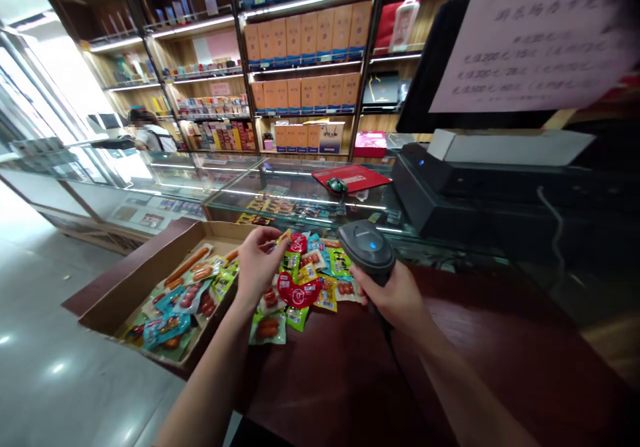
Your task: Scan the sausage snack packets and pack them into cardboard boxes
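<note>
My right hand [397,294] is wrapped round the handle of a dark grey barcode scanner [367,242], whose blue light is lit. Its head hovers by the right side of a pile of snack packets [310,260] on the dark red wooden counter. Over the pile's left edge, my left hand [260,260] pinches a small yellow snack packet [285,236], mostly covered by the fingers. Red, green, yellow and clear packets make up the pile, some showing small sausages. Left of it stands an open cardboard box [135,294] with more packets and long sausages inside.
A glass display counter [225,180] runs behind the pile, with a red mouse pad [355,178] and a mouse [337,185] on it. At right stands a monitor [430,67] with a paper sheet on it. Another person [155,137] is at the far left. Boxed shelves line the back.
</note>
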Action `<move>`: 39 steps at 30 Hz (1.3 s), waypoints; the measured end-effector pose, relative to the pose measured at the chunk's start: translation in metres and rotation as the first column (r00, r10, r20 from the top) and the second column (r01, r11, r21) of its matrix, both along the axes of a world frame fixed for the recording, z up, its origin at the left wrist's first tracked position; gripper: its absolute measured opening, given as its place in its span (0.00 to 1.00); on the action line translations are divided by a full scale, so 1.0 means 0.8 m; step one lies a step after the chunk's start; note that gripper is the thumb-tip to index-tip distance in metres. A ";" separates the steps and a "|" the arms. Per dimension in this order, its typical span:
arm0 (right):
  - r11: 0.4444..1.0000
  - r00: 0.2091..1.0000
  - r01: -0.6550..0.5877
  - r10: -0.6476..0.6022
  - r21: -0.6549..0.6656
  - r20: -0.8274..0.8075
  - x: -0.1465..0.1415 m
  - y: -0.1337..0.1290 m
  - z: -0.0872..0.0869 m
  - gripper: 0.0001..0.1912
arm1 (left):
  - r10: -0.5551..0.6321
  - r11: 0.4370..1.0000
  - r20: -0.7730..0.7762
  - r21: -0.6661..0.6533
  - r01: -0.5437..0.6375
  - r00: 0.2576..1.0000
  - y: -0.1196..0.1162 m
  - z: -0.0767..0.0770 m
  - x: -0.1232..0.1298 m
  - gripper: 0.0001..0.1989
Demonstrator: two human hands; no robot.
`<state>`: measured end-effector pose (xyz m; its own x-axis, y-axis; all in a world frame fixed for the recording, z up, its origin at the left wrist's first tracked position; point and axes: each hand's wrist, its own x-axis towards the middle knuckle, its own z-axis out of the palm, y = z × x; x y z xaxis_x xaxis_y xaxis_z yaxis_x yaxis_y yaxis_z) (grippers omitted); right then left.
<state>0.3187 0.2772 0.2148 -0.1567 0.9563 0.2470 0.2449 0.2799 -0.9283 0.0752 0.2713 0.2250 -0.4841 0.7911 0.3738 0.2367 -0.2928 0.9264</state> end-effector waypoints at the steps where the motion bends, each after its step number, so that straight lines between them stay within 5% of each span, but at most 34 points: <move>1: 1.000 1.000 0.017 -0.018 -0.023 -0.009 0.008 0.003 0.005 0.15 | -0.057 0.998 0.004 0.003 0.057 0.998 0.012 -0.003 0.019 0.11; 6: 0.990 0.994 0.110 -0.110 -0.089 0.011 0.052 0.016 0.026 0.16 | -0.238 0.971 -0.231 -0.093 0.222 0.943 0.071 -0.031 0.092 0.08; 10: 0.988 0.993 0.113 -0.108 -0.109 0.055 0.082 0.017 0.036 0.16 | -0.375 0.923 -0.607 -0.313 0.222 0.700 0.109 -0.074 0.117 0.16; 13: 0.986 0.994 0.111 -0.108 -0.124 0.033 0.093 0.015 0.039 0.16 | -0.457 0.884 -0.717 -0.429 0.185 0.526 0.127 -0.106 0.123 0.25; 19: 0.991 0.996 0.088 -0.090 -0.097 -0.016 0.096 0.016 0.036 0.15 | -0.520 0.854 -0.769 -0.475 0.213 0.371 0.136 -0.123 0.122 0.28; 24: 0.986 0.999 0.050 -0.052 -0.161 -0.005 0.087 0.020 0.031 0.14 | -0.443 0.891 -0.778 -0.439 0.119 0.446 0.141 -0.110 0.109 0.26; 30: 0.971 0.999 -0.043 0.041 -0.234 -0.014 0.072 0.026 0.019 0.12 | -0.464 0.861 -0.429 -0.422 0.283 0.775 0.139 -0.076 0.079 0.02; 34: 0.964 0.997 -0.050 0.062 -0.260 0.038 0.063 0.034 0.005 0.12 | -0.412 0.875 -0.078 -0.313 0.371 0.908 0.135 -0.054 0.057 0.11; 39: 0.978 0.993 -0.058 0.076 -0.199 0.086 0.047 0.031 -0.011 0.12 | -0.355 0.896 0.285 -0.169 0.411 0.890 0.134 -0.037 0.046 0.24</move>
